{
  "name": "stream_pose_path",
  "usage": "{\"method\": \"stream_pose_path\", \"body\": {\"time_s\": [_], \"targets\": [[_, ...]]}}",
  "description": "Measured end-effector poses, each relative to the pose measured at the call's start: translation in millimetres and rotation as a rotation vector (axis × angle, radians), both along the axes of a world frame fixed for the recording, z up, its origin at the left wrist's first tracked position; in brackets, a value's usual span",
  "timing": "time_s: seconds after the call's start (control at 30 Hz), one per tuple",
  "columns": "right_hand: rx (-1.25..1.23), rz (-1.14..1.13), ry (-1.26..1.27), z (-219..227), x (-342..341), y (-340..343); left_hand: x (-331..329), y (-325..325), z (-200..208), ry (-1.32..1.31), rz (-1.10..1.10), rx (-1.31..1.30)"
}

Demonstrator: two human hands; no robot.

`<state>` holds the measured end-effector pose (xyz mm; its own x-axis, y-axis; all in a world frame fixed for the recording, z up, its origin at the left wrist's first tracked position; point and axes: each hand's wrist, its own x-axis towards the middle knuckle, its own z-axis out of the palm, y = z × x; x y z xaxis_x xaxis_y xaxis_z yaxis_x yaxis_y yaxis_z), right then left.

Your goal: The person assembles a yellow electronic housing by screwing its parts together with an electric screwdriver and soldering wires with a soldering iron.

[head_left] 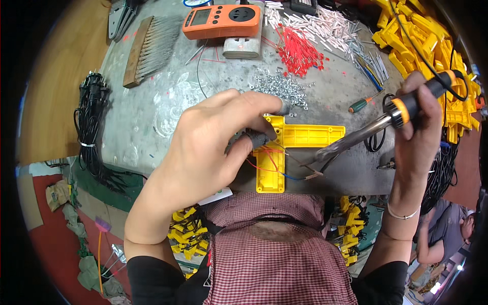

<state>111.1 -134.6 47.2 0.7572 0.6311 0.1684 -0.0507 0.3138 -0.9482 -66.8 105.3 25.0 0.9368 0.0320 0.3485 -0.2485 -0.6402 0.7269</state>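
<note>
A T-shaped yellow plastic housing (315, 135) lies open side up at the bench's near edge. My left hand (203, 137), with dark covers on its thumb and forefinger tips, grips the housing near its upper corner. Thin red and blue wires (297, 178) run out of the housing beside the thumb. My right hand (423, 119) is wrapped round the black and orange handle of a soldering iron (356, 134). The iron's metal shaft slants down left, its tip close to the wires; I cannot tell whether they touch. What lies under my left fingers is partly hidden.
Beyond my hands lie small metal nuts (282, 89), red sleeved pieces (299, 53) and pale sticks (328, 28). An orange meter (222, 21), a wire brush (147, 51) and a green-handled screwdriver (360, 105) sit around them. Yellow housings (417, 35) heap at right; bundled black cables (91, 122) lie left.
</note>
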Motion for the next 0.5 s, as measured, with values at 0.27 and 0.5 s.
{"method": "stream_pose_path", "body": {"time_s": [0.27,0.5], "targets": [[-0.262,-0.250,-0.102,2,-25,33,-4,-3,0,0.042,0.042,-0.073],[-0.261,-0.218,-0.111,-1,-20,32,-1,-2,-3,0.019,0.024,-0.064]]}}
